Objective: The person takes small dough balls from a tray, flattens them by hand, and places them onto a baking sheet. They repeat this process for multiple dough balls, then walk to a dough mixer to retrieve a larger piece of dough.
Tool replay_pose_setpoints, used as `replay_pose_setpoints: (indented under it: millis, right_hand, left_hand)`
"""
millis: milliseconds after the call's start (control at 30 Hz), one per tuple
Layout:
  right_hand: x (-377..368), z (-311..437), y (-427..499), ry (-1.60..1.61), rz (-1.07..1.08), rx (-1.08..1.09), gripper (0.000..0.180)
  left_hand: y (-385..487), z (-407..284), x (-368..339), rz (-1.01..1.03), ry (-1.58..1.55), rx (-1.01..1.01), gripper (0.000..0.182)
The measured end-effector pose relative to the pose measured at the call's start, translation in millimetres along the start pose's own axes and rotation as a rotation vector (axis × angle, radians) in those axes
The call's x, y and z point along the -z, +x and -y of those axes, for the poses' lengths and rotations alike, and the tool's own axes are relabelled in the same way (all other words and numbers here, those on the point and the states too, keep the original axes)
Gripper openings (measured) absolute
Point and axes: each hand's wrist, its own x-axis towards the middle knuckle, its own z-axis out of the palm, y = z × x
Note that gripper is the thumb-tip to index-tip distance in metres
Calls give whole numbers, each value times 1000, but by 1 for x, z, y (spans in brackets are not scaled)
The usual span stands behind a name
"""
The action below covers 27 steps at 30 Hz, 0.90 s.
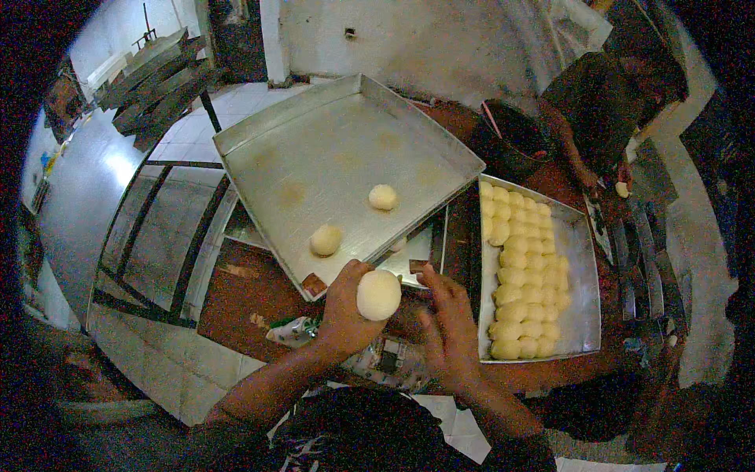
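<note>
A smooth round dough ball (378, 295) rests in the curled grip of my left hand (348, 321), near the front corner of a large metal tray (330, 159). To its right my right hand (449, 333) is raised with fingers apart, holding nothing. Two separate dough balls sit in the tray, one (325, 240) near its front edge and the other (383, 197) further right. A small brown patch or piece (314, 284) shows in the tray's front corner; I cannot tell which. Another metal tray (416, 251) is partly hidden underneath.
On the right, a deep metal tray (581, 283) holds packed rows of dough balls (525, 277). Behind it stands a dark bucket (513, 141). Another person (601, 112) holds a pale piece (621, 189) at far right. Plastic packets (389, 360) lie on the brown tabletop (236, 289).
</note>
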Motion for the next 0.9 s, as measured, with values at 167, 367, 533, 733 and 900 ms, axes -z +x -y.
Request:
replay_pose_setpoints:
  millis: [167,367,533,733,900]
  right_hand:
    - [12,7,18,-82,74,413,69]
    - [32,-55,117,230,200,-16,67]
    - [7,-140,224,-403,39,101,79]
    - [-5,-160,250,-605,425,-62,80]
    - [80,-143,224,-80,73,-188,59]
  left_hand:
    - [12,1,-18,59,39,-193,50]
    - [78,-2,23,162,282,-164,52]
    - [141,13,54,121,385,-132,40]
    - [206,44,17,308,378,-170,38]
    - [241,52,-31,418,472,-352,57]
